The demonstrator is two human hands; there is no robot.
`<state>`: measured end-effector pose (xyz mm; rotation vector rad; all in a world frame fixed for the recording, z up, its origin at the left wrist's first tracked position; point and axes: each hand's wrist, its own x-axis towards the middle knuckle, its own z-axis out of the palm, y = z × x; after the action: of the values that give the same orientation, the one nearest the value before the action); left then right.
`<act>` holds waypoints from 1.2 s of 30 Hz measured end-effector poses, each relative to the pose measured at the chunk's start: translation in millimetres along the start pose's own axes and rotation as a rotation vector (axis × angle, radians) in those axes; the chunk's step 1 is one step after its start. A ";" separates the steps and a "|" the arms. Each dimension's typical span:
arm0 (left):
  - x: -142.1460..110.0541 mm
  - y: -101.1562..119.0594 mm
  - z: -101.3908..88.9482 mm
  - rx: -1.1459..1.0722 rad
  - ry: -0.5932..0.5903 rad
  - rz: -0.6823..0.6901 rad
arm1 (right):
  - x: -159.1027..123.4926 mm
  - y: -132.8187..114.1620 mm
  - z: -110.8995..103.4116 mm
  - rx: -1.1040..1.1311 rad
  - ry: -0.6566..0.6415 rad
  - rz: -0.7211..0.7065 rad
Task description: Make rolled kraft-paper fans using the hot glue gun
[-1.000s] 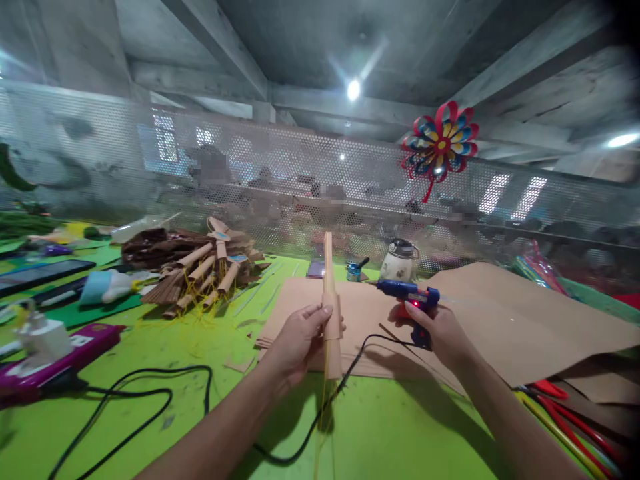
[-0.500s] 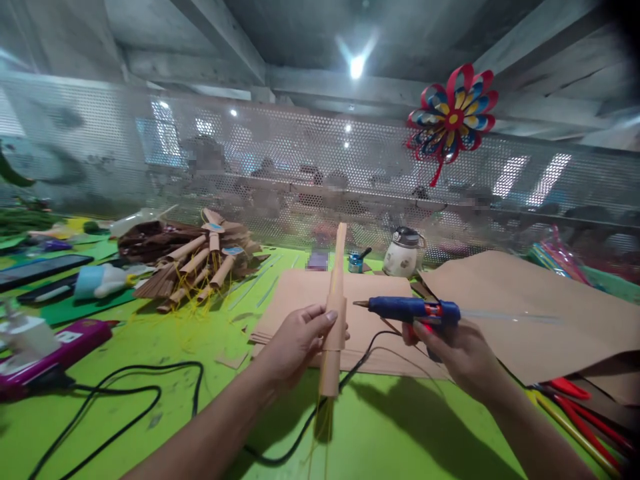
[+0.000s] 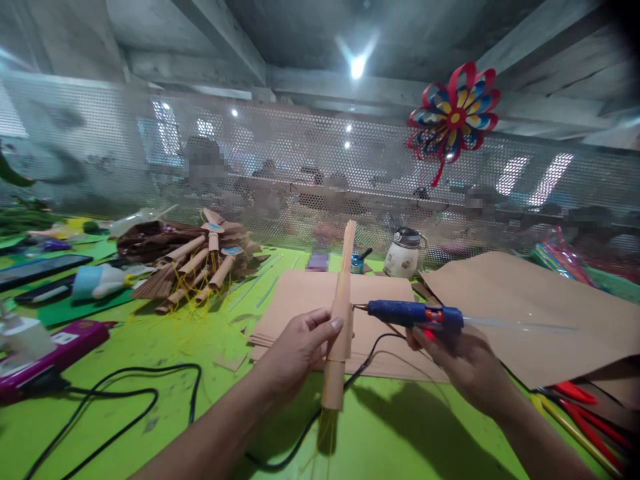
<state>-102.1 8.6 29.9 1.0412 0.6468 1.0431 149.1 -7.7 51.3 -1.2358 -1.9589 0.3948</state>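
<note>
My left hand is closed around a rolled brown paper tube, held upright and leaning slightly right. A second paper band wraps its middle, and yellow strings hang from its lower end. Gripped in my right hand is a blue hot glue gun, its nozzle pointing left at the edge of the paper band. The tip touches or nearly touches the paper; I cannot tell which. A clear glue stick sticks out of the gun's back. Behind lies a stack of brown paper sheets.
Several finished-looking paper rolls with yellow strings lie at the left. A purple power strip and a black cord are nearer. A white jar stands behind, beside a large brown sheet. Red-handled tools lie right.
The glue gun has turned level and moved nearer the paper tube, its nozzle now at the band's edge. The tube has shifted slightly right and tilts more.
</note>
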 end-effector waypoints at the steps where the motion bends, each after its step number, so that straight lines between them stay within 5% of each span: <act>1: -0.2 0.1 0.2 -0.005 -0.002 -0.002 | 0.0 0.1 0.2 -0.003 -0.001 -0.002; 36: -1.0 4.3 4.0 -0.065 0.019 0.010 | -6.8 0.4 -0.4 -0.106 0.047 -0.099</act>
<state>-100.8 6.8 35.3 0.9800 0.6199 1.0770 151.3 -13.4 48.4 -1.1975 -2.0130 0.2121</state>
